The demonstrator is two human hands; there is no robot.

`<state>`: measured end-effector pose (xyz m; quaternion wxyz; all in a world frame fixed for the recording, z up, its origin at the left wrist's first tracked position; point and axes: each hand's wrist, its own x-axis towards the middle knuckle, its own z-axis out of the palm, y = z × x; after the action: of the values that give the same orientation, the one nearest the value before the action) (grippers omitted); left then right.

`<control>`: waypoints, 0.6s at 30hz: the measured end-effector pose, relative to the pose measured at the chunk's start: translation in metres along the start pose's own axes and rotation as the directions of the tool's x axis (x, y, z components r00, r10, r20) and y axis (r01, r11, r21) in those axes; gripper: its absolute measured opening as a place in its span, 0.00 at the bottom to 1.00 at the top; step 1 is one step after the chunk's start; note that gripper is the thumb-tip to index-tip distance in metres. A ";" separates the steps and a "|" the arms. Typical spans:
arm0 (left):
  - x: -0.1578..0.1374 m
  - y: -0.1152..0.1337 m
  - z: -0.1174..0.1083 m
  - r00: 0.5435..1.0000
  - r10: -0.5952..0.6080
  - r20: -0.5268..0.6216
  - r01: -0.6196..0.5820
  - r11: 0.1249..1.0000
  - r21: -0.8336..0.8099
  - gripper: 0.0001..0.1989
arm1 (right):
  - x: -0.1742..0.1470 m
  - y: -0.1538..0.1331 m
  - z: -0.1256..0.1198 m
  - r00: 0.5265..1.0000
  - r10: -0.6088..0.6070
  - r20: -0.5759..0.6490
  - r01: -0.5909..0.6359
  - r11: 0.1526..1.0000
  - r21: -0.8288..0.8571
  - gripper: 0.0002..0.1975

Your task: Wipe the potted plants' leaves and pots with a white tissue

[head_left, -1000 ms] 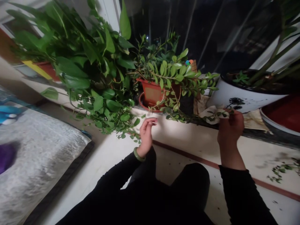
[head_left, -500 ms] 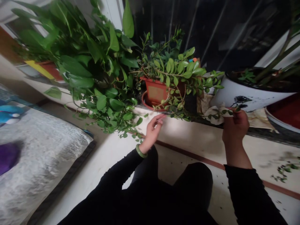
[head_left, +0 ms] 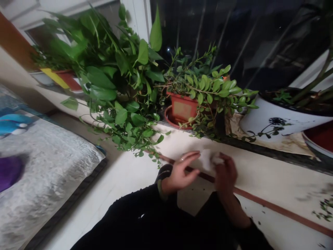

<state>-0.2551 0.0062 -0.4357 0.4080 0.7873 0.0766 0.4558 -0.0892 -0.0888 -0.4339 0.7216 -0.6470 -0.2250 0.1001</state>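
Note:
A crumpled white tissue (head_left: 206,159) is pinched in the fingers of my right hand (head_left: 225,175), in front of the pale wall below the sill; motion blurs it. My left hand (head_left: 183,172) faces it from the left, thumb and fingers apart, with nothing held; whether its fingertips touch the tissue I cannot tell. Above both hands, a leafy plant (head_left: 208,86) grows from a reddish-orange pot (head_left: 183,107) on a saucer. One of its thin trailing stems (head_left: 249,137) lies along the sill in front of a white pot (head_left: 281,119) printed with a dandelion.
A dense broad-leaved plant (head_left: 104,80) spills over the sill at left. A red basin (head_left: 321,135) stands at far right. At left is a bed (head_left: 59,163) with a purple item (head_left: 9,172) and a blue plush item (head_left: 15,121). Specks lie on the floor.
My right hand has let go of the trailing stem and moved left and down with the tissue. My left hand has come down and right, closer to it. The view has tilted slightly.

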 end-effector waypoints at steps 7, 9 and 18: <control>0.004 -0.014 -0.023 0.954 0.033 -0.297 -0.009 0.997 0.083 0.23 | -0.053 -0.040 0.061 0.859 0.033 0.510 -0.126 0.981 0.149 0.24; 0.027 -0.015 -0.045 0.894 -0.010 -0.448 0.046 0.997 0.069 0.17 | -0.047 -0.061 0.069 0.781 -0.116 0.613 0.017 0.986 0.165 0.25; 0.179 -0.044 -0.130 0.768 0.182 -0.614 -0.080 0.979 0.189 0.19 | 0.006 -0.094 0.147 0.633 -0.482 0.605 0.463 0.863 0.202 0.31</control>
<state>-0.2430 0.1979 -0.3169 0.2650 0.6222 0.1877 0.7123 -0.1650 0.0309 -0.3318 0.6109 -0.4819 -0.6158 0.1242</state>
